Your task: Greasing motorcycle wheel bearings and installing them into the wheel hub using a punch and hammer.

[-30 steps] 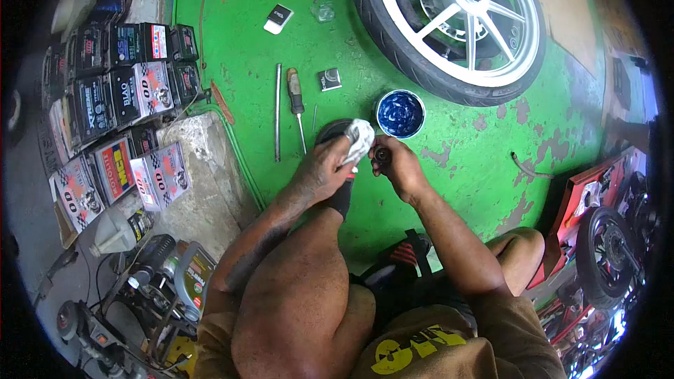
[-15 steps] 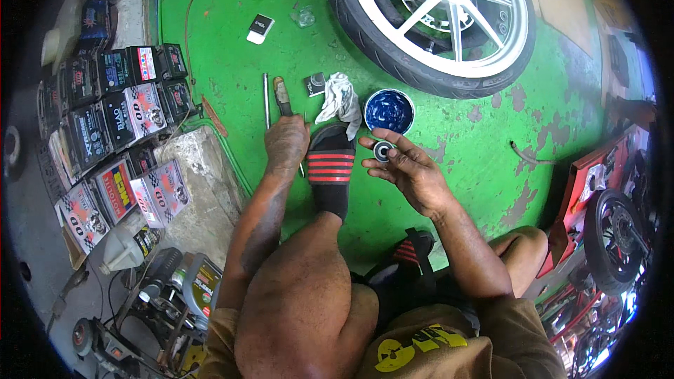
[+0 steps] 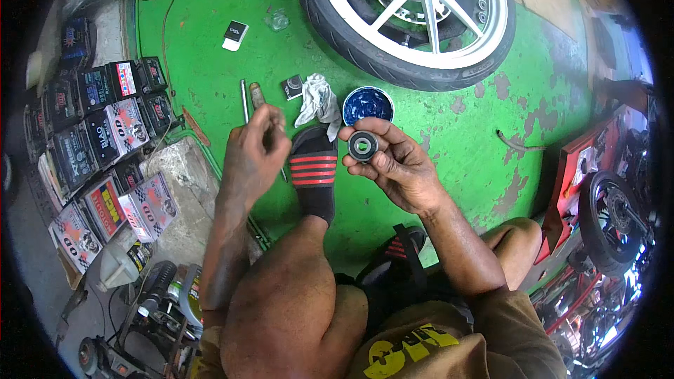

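Bearing (image 3: 362, 147) pinched at the fingertip end of the right hand (image 3: 406, 170); whether left hand (image 3: 257, 147) grasps anything, I cannot tell.

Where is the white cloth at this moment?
In the head view, the white cloth lies just left of centre, between the small box and the blue-filled tub.

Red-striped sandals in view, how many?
2: one sandal just right of the left hand, another sandal below the right hand, partly hidden.

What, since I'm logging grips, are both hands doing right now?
Left hand: curled; whether it holds anything cannot be told.
Right hand: closed, holding a round black bearing.
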Available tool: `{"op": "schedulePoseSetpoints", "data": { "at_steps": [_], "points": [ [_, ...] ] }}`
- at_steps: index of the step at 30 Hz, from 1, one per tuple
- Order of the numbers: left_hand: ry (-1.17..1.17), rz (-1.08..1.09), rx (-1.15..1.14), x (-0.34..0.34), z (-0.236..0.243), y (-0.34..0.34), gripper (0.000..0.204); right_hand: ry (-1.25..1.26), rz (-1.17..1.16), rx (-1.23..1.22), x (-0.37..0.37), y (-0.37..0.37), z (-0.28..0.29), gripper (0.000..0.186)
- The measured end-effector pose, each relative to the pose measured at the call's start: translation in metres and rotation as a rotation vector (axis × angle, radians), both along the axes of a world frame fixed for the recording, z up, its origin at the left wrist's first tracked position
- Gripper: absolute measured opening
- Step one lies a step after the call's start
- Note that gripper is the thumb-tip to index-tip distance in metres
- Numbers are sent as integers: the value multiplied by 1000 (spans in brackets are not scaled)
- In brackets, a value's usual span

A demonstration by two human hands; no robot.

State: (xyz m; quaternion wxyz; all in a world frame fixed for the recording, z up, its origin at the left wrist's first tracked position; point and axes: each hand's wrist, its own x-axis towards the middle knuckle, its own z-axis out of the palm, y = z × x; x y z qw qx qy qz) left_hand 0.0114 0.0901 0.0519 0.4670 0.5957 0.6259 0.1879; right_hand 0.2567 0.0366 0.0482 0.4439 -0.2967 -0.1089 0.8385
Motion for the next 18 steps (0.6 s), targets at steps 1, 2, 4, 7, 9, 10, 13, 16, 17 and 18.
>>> {"op": "schedulePoseSetpoints", "data": {
  "at_steps": [1, 2, 4, 7, 9, 10, 13, 16, 17, 18],
  "points": [
    [-42, -76, 81, 4, 21, -4, 13, 3, 7, 1, -1, 0, 0, 55],
    [-86, -151, 167, 9, 38, -8, 16, 4, -14, 19, -1, 1, 0, 54],
    [-74, -285, 284, 16, 60, -8, 18, 7, -35, 33, -4, 2, 2, 53],
    [-17, -443, 487, 24, 73, -8, 23, -10, -44, 73, -8, 6, 6, 55],
    [28, -466, 567, 25, 75, -6, 24, -59, -67, 121, -10, 8, 9, 57],
    [44, -476, 603, 26, 74, -5, 27, -58, -67, 126, -11, 8, 10, 57],
    [89, -511, 674, 25, 72, -3, 30, -78, -65, 135, -11, 10, 12, 58],
    [138, -544, 719, 24, 72, -2, 30, -137, -76, 140, -10, 11, 12, 58],
    [157, -551, 729, 24, 73, -2, 31, -135, -82, 184, -9, 13, 11, 51],
    [157, -550, 729, 24, 75, -2, 31, -129, -95, 235, -8, 15, 10, 46]
  ]
}}
